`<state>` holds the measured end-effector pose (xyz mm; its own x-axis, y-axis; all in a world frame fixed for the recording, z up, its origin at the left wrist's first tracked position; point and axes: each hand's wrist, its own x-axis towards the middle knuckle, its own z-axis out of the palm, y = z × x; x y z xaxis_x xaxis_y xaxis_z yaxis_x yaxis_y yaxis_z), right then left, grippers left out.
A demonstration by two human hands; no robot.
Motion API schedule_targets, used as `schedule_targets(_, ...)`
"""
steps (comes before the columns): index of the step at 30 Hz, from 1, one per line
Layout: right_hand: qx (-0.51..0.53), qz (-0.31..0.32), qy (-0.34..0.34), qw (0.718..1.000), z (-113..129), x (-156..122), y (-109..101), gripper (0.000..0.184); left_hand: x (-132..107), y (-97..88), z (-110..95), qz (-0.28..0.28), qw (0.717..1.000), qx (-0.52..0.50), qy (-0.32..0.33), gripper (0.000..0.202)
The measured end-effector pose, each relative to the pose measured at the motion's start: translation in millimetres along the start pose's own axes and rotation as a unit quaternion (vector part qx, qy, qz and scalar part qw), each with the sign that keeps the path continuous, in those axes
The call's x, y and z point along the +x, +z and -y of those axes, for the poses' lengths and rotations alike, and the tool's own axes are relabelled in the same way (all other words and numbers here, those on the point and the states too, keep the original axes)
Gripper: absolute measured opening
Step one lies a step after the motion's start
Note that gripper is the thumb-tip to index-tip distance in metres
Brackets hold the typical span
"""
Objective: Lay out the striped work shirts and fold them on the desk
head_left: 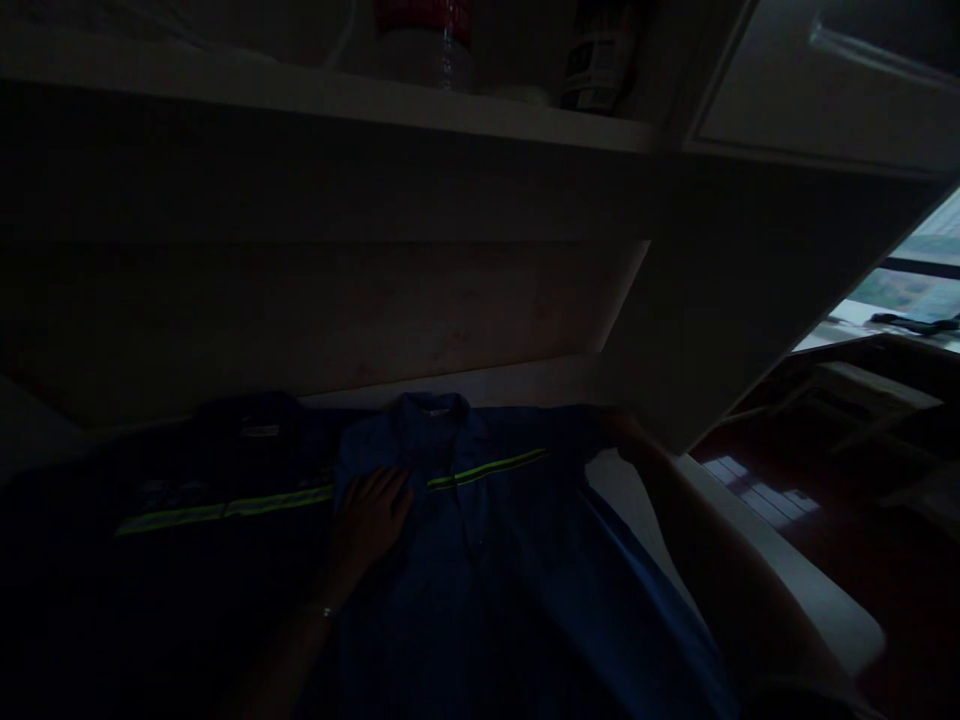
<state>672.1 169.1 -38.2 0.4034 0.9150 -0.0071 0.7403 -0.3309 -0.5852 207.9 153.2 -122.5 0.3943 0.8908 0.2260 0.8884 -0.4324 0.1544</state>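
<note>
A blue collared work shirt (480, 560) with a yellow-green stripe across its chest lies spread out, its collar toward the back wall. My left hand (375, 510) rests flat on the left chest of this shirt, fingers stretched out and slightly apart. My right hand (626, 428) reaches to the shirt's right shoulder or sleeve; it is so dark there that its fingers cannot be made out. To the left lies a second, darker work shirt (225, 560) with a similar stripe, partly touching the first.
Everything lies on a white surface (795, 580) with a rounded front right corner. Above runs a shelf (322, 100) with a red-topped container (424, 40) and a dark labelled jar (596, 65). A cabinet side panel (720, 280) stands at right, a window (915, 265) beyond.
</note>
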Motion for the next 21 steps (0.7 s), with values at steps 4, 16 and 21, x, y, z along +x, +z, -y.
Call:
schedule_targets(4,-0.023,0.010,-0.058,0.998,40,-13,11,0.031,-1,3.4,0,-0.012,1.000,0.009,0.006,0.049)
schedule_targets(16,-0.055,0.151,-0.209,0.965,44,-156,24,0.040,-147,-95.5,-50,-0.073,0.951,-0.245,-0.177,0.040)
schedule_targets(21,-0.010,0.186,0.059,0.981,-81,-231,-27,0.040,-305,-96.3,-64,0.025,0.861,-0.264,-0.434,0.044)
